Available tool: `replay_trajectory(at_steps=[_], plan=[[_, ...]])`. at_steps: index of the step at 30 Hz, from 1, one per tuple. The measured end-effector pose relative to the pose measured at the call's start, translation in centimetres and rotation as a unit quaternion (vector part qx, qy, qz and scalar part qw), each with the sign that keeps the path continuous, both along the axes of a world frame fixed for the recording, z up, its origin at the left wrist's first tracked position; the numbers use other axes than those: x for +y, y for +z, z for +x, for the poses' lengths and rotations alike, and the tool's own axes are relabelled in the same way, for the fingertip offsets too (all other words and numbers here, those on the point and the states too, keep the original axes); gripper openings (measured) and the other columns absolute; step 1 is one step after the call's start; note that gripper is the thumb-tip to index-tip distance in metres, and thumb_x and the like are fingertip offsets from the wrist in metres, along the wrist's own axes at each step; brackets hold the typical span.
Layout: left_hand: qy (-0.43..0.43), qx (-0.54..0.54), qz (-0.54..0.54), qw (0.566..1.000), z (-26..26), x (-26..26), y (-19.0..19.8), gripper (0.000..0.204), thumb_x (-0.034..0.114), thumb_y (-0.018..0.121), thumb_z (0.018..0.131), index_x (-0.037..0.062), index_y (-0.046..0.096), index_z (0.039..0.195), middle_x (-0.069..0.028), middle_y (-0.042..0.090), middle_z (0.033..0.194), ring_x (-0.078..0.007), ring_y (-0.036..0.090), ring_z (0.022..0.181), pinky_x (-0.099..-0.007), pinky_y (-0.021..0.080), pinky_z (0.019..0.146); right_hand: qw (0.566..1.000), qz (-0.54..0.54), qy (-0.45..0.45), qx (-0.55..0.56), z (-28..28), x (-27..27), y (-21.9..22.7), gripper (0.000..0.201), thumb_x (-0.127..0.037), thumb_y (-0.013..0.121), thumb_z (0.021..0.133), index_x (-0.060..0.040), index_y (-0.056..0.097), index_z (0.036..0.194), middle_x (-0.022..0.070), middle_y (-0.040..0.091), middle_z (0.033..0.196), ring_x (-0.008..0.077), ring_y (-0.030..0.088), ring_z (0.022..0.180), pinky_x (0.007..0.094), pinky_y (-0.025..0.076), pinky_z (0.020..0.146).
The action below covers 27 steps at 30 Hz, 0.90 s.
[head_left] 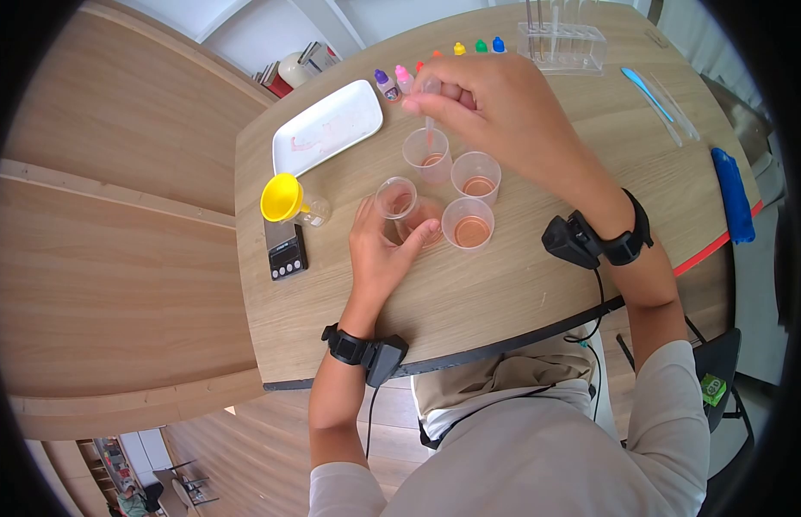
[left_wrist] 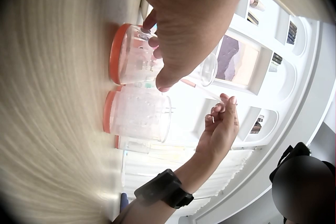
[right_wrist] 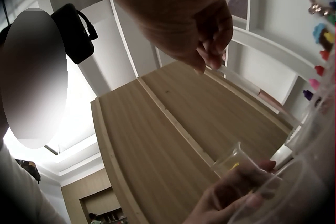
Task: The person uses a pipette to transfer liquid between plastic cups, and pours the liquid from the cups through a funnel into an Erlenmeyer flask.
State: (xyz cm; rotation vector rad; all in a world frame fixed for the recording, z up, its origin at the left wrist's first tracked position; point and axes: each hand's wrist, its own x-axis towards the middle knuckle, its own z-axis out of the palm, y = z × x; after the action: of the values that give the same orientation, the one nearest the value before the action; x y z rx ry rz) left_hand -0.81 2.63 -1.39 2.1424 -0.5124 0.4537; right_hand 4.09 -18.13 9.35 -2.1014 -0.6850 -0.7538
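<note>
My right hand [head_left: 469,95] pinches a clear plastic dropper [head_left: 430,121] from above. Pinkish liquid shows in its stem, and its tip points down into the far plastic cup [head_left: 408,153]. My left hand [head_left: 383,254] curls round a clear beaker [head_left: 395,198], thumb on the near side. The beaker's rim stands higher than the cups. Below it, partly behind the fingers, is a pinkish-orange layer of liquid [left_wrist: 116,53]. Two more clear cups, the middle cup [head_left: 491,168] and the near cup [head_left: 488,237], stand upright beside it with shallow orange-pink liquid.
A white tray [head_left: 288,159] with pink smears lies back left. Near it are a yellow funnel [head_left: 282,198] on a glass vessel and a black scale [head_left: 288,257]. Small colour bottles [head_left: 386,85] line the back, beside a test-tube rack [head_left: 581,62]. A blue stirrer [head_left: 646,93] lies right.
</note>
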Motion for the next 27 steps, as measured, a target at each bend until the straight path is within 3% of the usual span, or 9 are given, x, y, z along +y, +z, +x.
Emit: replay_trajectory(at_steps=[10,12,27], plan=[[-0.004,0.002,-0.004,1.0,-0.01,0.03,0.11,0.049,0.017,0.086,0.068,0.0037,0.062,0.108,-0.013,0.067,0.102,-0.0298,0.062,0.097,-0.038,0.049,0.085,1.0,0.007,0.001,-0.002,-0.02,0.01,0.16,0.028,-0.031,0.068,0.085,-0.0069,0.061,0.072,0.0068,0.056,0.059,0.0257,0.053,0.053,0.0382,0.039,0.05],[-0.006,0.033,0.029,0.999,-0.15,0.21,0.35,0.052,0.015,0.085,0.072,0.0004,0.059,0.114,-0.0146,0.066,0.116,-0.0235,0.063,0.109,-0.0364,0.047,0.096,1.0,-0.004,-0.01,-0.009,-0.01,-0.02,0.2,0.028,-0.031,0.067,0.086,-0.0072,0.062,0.073,0.0068,0.056,0.059,0.0261,0.053,0.053,0.0385,0.039,0.05],[-0.005,0.035,0.029,0.999,-0.13,0.23,0.35,0.051,0.016,0.085,0.072,0.0003,0.059,0.114,-0.0153,0.066,0.116,-0.0238,0.063,0.108,-0.0364,0.047,0.096,0.996,-0.001,-0.026,-0.084,0.16,0.19,-0.04,0.025,-0.03,0.066,0.087,-0.0078,0.061,0.076,0.0099,0.054,0.06,0.0301,0.053,0.056,0.0407,0.039,0.051]])
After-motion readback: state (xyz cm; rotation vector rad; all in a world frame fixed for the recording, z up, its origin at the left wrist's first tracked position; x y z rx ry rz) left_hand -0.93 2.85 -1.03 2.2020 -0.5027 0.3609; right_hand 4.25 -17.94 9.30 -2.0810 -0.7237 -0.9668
